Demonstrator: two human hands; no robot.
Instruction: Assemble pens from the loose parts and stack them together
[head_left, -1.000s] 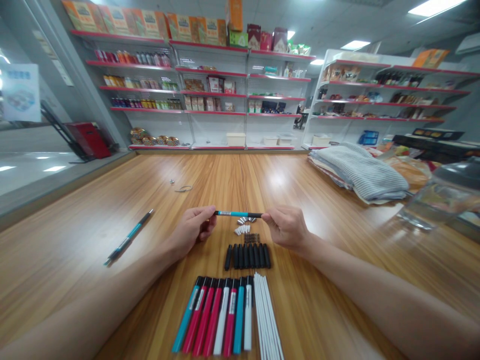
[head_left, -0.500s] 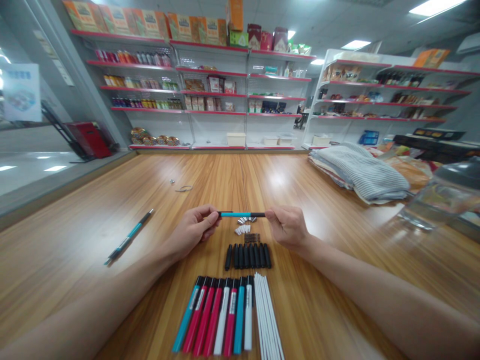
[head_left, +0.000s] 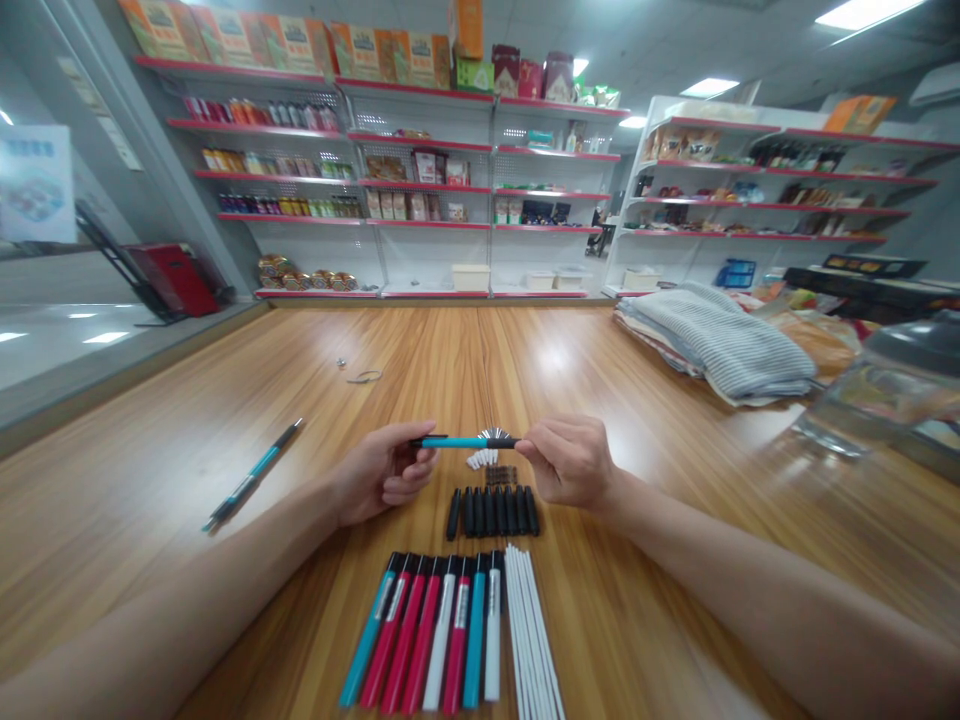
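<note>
A blue pen with black ends lies level between my two hands, above the table. My left hand is closed on its black clip end, the thumb along the top. The fingers of my right hand are wrapped round the black grip at the other end, hiding its tip. Just beneath the pen are small silver cone tips, small white pieces and thin springs. Closer to me stands a row of black grips, then several blue, red and white pen barrels beside white refills.
Another blue pen lies on the wooden table at left. A small ring-like strip lies farther back. Folded striped cloth and a clear water jug stand at right. Stocked shelves line the back.
The pen and both hands have shifted slightly left and lower. The left fingers have turned and loosened around the clip end; the right hand still grips the other end.
</note>
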